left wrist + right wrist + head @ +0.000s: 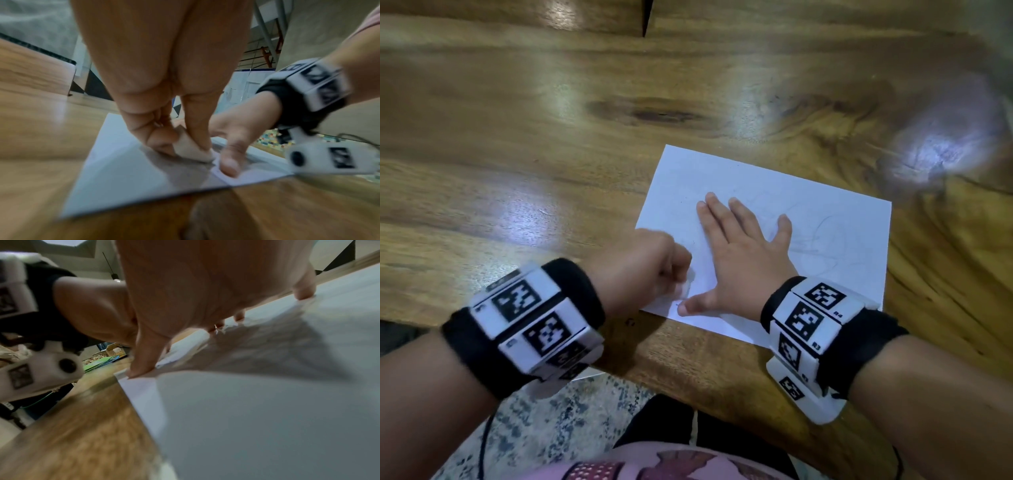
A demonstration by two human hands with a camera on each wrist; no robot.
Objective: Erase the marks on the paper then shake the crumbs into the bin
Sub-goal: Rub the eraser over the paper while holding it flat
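A white sheet of paper [825, 219] with faint pencil scribbles lies on the wooden table near its front edge. My right hand [739, 253] lies flat on the sheet, fingers spread, thumb pressing near the paper's near-left corner. My left hand [640, 263] pinches a small white eraser [686, 287] and holds its tip down on the paper just left of the right thumb. In the left wrist view the eraser [193, 150] sits between thumb and fingers, touching the paper [115, 162]. From the right wrist the flat palm and fingertips rest on the paper [267, 418]. No bin is in view.
The wooden table [551, 137] stretches away to the left and back, with a dark gap between boards at the far edge. A patterned floor [551, 428] lies below the table's front edge. Something green [100, 363] lies on the table in the right wrist view.
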